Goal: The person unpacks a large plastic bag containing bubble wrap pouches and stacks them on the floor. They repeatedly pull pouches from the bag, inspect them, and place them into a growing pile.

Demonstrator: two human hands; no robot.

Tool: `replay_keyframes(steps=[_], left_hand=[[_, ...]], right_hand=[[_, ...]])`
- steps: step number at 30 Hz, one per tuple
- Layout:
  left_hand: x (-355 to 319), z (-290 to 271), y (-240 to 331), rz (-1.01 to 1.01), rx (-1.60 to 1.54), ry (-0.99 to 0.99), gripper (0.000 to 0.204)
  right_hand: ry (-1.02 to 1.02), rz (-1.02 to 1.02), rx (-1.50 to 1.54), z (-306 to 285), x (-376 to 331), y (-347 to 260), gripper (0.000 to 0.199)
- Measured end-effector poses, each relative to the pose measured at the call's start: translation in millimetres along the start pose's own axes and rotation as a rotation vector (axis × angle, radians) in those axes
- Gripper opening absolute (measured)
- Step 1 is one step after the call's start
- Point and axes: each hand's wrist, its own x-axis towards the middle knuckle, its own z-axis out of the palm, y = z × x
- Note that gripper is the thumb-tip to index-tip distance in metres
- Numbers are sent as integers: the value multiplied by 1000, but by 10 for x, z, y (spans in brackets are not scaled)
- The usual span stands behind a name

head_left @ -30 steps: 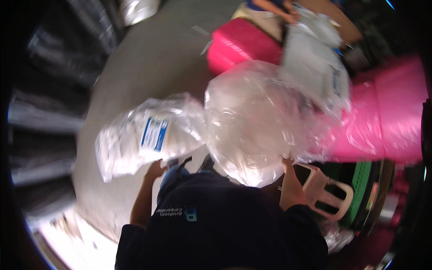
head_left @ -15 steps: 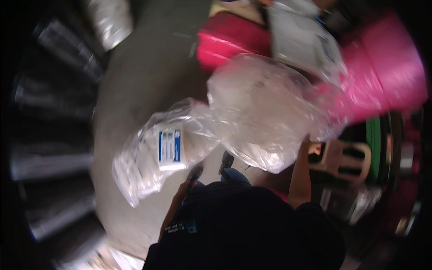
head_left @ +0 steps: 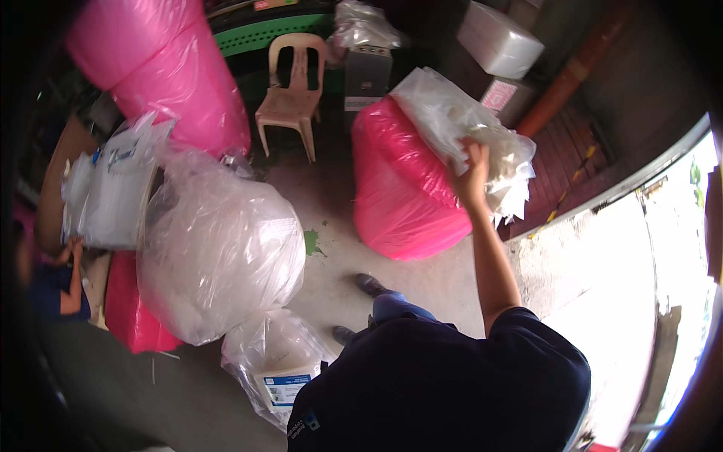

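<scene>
My right hand (head_left: pixel 473 173) reaches out to a pile of clear plastic bags (head_left: pixel 444 105) lying on top of a large pink plastic-wrapped bundle (head_left: pixel 403 203). Its fingers look stretched and slightly apart against the plastic, and I see no firm grip. The bags hang loosely over the bundle's right side. My left hand is out of sight. By my feet lies a clear bag (head_left: pixel 263 339) with a white, blue-labelled pack (head_left: pixel 286 388) in it. Beyond that stands a big, full clear plastic bag (head_left: pixel 226 241).
A beige plastic chair (head_left: pixel 290 98) stands ahead, left of a grey box-shaped unit (head_left: pixel 367 75). Tall pink rolls (head_left: pixel 173 83) are at far left, near stacked white sheets (head_left: pixel 113 188). Another person's arm (head_left: pixel 71 279) shows at the left edge. An orange-brown pole (head_left: pixel 576 68) leans at right.
The view has swung to the right, so the big clear bag now sits at left. My right hand has left that bag's edge and is now at the plastic bags on the pink bundle.
</scene>
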Motion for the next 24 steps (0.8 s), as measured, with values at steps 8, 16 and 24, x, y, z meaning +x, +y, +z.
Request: replay_keyframes(steps=[8, 16, 24], left_hand=[[968, -232, 2697, 936, 212, 318, 24], [-1051, 964, 6849, 830, -322, -312, 47], [-1492, 1621, 8313, 1076, -16, 64, 97]], right_hand=[[-61, 730, -369, -82, 322, 3099, 63], [-232, 248, -246, 629, -321, 2749, 19], [-1309, -487, 456, 132, -774, 1823, 25]])
